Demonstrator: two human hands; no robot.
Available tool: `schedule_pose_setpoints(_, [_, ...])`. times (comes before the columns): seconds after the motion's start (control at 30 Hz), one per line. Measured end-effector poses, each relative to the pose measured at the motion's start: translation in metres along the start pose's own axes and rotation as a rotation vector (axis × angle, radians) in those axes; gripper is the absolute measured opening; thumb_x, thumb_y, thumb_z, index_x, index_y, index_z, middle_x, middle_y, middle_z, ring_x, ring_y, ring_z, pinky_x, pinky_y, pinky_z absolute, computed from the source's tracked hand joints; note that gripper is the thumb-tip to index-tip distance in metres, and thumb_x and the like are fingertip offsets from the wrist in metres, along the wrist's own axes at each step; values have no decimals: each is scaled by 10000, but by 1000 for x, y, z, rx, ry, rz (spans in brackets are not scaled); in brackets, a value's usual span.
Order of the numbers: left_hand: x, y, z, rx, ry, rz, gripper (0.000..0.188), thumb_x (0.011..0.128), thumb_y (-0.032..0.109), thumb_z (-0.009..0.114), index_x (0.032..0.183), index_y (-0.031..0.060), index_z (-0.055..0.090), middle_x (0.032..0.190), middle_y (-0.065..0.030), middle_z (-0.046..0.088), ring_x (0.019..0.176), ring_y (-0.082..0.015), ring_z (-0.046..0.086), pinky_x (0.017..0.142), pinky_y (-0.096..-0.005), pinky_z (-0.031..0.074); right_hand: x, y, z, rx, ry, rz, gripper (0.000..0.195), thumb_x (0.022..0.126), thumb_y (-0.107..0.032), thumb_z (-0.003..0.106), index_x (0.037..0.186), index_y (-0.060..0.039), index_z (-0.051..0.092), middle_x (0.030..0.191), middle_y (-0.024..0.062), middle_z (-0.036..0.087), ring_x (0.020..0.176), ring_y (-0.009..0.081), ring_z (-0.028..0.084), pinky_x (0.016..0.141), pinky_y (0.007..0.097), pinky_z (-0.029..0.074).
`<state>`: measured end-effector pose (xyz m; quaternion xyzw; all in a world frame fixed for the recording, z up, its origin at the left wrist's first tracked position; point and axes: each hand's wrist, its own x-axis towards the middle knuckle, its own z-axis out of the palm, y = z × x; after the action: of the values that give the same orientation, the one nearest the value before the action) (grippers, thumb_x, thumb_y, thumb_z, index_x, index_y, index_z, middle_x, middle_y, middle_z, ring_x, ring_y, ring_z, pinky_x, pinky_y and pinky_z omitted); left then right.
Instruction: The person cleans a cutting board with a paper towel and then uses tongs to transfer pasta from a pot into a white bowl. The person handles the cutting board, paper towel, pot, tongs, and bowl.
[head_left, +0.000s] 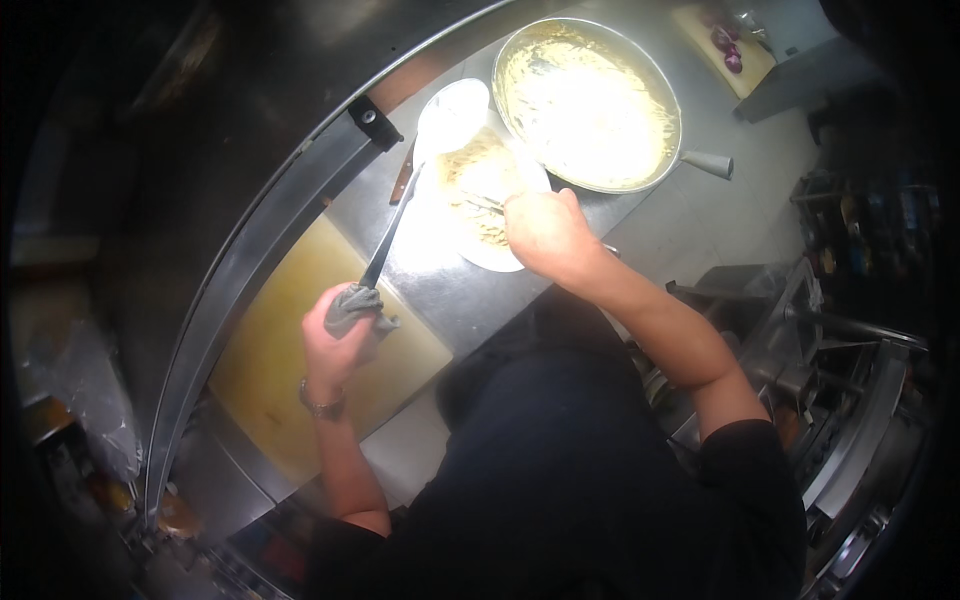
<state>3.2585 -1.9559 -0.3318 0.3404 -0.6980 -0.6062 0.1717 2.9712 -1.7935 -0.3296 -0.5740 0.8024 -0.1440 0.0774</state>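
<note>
My left hand (337, 337), with a watch at the wrist, grips the long handle of a pan (453, 112) through a grey-green cloth (354, 306). The pan is tilted over a white plate (491, 259) with pasta-like food (480, 176) on it. Over the plate's right side is my right hand (547, 225), closed on a metal utensil (486, 204) whose end is in the food; glare hides its exact kind. A large round pan (589, 105) holding a pale yellow, creamy food stands just beyond the plate. Strong glare washes out much of the pan and plate.
A yellowed cutting board (300, 352) lies on the steel counter (435, 289) at left. A wooden handle (403, 178) shows beside the plate. Red onions (731, 56) lie on a board at the upper right. A curved-looking metal rail (255, 232) borders the counter's far left; metal racks (795, 360) stand at right.
</note>
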Motion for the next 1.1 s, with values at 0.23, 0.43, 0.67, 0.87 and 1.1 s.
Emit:
schedule_pose_setpoints(0.23, [-2, 1, 2, -12, -15, -16, 296, 868, -18, 714, 1154, -62, 651, 985, -86, 748, 903, -145, 709, 836, -295, 559, -28, 18, -39, -119, -142, 153, 152, 913, -108, 545, 898, 4, 648, 730, 194, 698, 686, 370, 700, 695, 477, 528])
schedule_pose_setpoints(0.43, [1, -1, 6, -17, -22, -12, 302, 861, -10, 723, 1152, -57, 656, 986, -80, 747, 897, -139, 707, 829, -291, 559, -30, 37, -40, -196, -176, 246, 170, 907, -122, 568, 861, 19, 651, 730, 217, 696, 703, 385, 702, 718, 467, 550])
schedule_pose_setpoints(0.67, [3, 9, 11, -24, -46, -37, 302, 854, -22, 708, 1148, -62, 654, 977, -82, 746, 893, -137, 706, 822, -292, 559, -25, 38, -46, -196, -162, 99, 188, 901, -138, 580, 869, 26, 667, 751, 230, 698, 739, 393, 705, 736, 488, 544])
schedule_pose_setpoints(0.87, [4, 9, 11, -5, -29, -20, 306, 846, -28, 698, 1147, -63, 652, 970, -86, 746, 894, -143, 710, 825, -295, 560, -30, 40, -58, -113, -265, 356, 248, 967, -171, 559, 925, 45, 673, 812, 244, 706, 810, 414, 703, 781, 498, 541])
schedule_pose_setpoints(1.1, [3, 6, 10, 20, -25, -18, 311, 842, -19, 707, 1146, -59, 655, 974, -83, 748, 901, -144, 707, 838, -295, 556, -26, 50, -50, -8, -409, 525, 269, 977, -199, 567, 919, 38, 680, 882, 270, 702, 905, 439, 685, 836, 520, 525])
